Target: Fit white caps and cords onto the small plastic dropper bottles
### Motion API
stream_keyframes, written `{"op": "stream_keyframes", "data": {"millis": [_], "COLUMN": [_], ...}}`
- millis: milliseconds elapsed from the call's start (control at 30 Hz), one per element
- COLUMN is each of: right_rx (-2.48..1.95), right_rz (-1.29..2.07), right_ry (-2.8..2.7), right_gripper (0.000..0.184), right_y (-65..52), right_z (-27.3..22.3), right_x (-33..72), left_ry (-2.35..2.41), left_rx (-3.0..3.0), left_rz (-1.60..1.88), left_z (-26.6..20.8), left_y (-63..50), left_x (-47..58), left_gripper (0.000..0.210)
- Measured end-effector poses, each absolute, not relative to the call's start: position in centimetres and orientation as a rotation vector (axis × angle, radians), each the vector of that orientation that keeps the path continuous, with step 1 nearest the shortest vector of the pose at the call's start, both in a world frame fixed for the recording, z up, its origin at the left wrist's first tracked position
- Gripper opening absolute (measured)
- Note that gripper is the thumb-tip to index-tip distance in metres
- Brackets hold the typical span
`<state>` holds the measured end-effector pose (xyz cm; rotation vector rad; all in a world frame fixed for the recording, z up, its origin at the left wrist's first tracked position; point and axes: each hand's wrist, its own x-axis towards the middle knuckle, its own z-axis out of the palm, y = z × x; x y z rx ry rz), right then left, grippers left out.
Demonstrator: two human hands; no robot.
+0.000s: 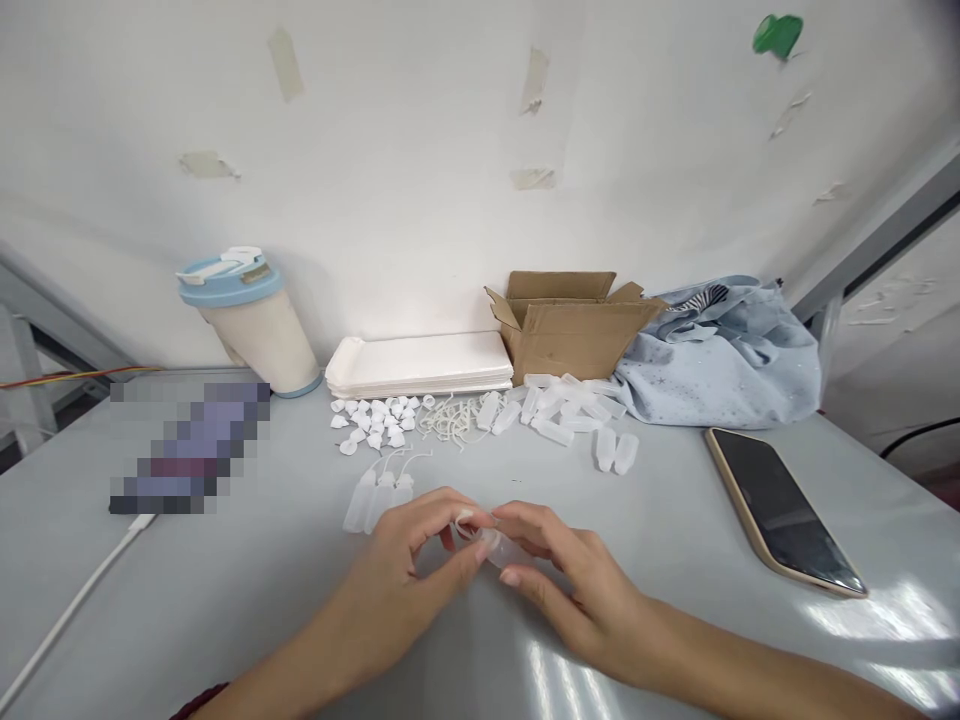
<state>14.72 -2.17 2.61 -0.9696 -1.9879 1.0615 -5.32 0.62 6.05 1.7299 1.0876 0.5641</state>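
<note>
My left hand (427,550) pinches a small white cap (489,538) with a pale string looped by its fingertips. My right hand (574,575) grips a small translucent plastic tube (511,555), whose end meets the cap. Fingers hide part of both pieces. Just beyond my left hand lie three translucent tubes (362,500) fitted with white caps and strings. Farther back are several loose white caps (375,420), a tangle of pale strings (451,420) and a pile of translucent tubes (570,405). Two more tubes (616,451) lie apart, in front of that pile.
Along the wall stand a tumbler (259,330) with a blue lid, a stack of white envelopes (424,362), an open cardboard box (574,340) and a light-blue cloth bag (724,360). A phone (787,515) lies right; a blurred device (191,450) with a white cable lies left.
</note>
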Motion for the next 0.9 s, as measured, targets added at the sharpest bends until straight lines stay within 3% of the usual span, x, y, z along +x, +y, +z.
{"op": "stream_keyframes", "data": {"millis": [167,300,500,667,900], "right_rx": [-1.028,-1.030,-0.952,-0.843,-0.789], "right_rz": [1.275,1.511,1.741,1.829,1.889], "right_ry": [-1.792,-1.563,-1.256,-1.160,-1.133], "right_gripper": [0.027,0.026,0.028,0.024,0.020], "right_y": [-1.9,-1.8,-1.3,-0.9,-1.3], "right_z": [3.2,2.7,3.0,3.5,3.1], "right_x": [14.2,14.0,14.2,14.2,14.1], "left_ry": [1.171,1.300,1.254,0.924,0.957], "left_rx": [1.743,1.817,2.405,2.752,2.881], "left_rz": [0.661,0.718,1.173,1.043,1.071], "left_z": [5.5,4.1,3.3,3.6,3.3], "left_y": [0.6,0.4,0.0,-0.5,-1.0], "left_x": [-5.0,-4.8,-4.9,-4.7,-3.9], "left_gripper": [0.016,0.032,0.031,0.038,0.030]}}
